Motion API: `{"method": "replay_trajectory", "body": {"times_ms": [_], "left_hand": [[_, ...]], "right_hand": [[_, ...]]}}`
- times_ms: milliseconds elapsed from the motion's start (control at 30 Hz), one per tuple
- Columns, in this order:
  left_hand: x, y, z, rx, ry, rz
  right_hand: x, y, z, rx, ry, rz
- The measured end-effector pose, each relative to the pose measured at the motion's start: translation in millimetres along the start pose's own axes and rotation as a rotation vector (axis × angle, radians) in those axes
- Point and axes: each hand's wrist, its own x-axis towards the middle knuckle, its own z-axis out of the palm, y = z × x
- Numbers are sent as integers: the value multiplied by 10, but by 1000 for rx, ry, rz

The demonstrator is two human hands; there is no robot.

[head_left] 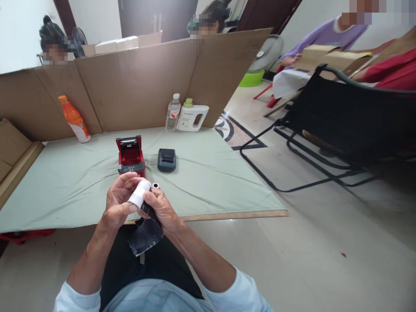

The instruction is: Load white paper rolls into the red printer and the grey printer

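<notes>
A small white cylindrical paper roll (139,193) sat pinched between both hands above the near edge of the pale green cloth-covered table (65,186). A crinkled dark plastic wrapper (146,236) hung below it. The left hand (118,201) curled around the roll, fingers pressed together; the right hand (162,210) pinched roll and wrapper. Just beyond stood a glossy red boxy printer with its lid raised (130,156) and a dark grey rounded printer (167,159).

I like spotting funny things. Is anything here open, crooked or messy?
Yes, a few. The red printer on the green cloth has its lid flipped open, while the dark printer beside it is shut. Both hands hold a white paper roll, with a crumpled dark wrapper hanging below.
</notes>
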Motion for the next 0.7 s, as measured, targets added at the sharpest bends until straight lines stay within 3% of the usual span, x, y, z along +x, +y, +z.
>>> {"method": "replay_trajectory", "body": {"times_ms": [133, 267, 400, 567, 700], "left_hand": [[39, 17, -116, 133, -66, 51], [21, 129, -229, 625, -122, 179], [-132, 109, -299, 1060, -97, 290], [-229, 18, -535, 1171, -100, 256], [128, 80, -836, 1231, -64, 274]], "right_hand": [[31, -33, -41, -37, 47, 51], [73, -6, -110, -120, 159, 46], [89, 166, -186, -245, 216, 34], [70, 331, -230, -232, 104, 162], [157, 271, -243, -192, 12, 183]]}}
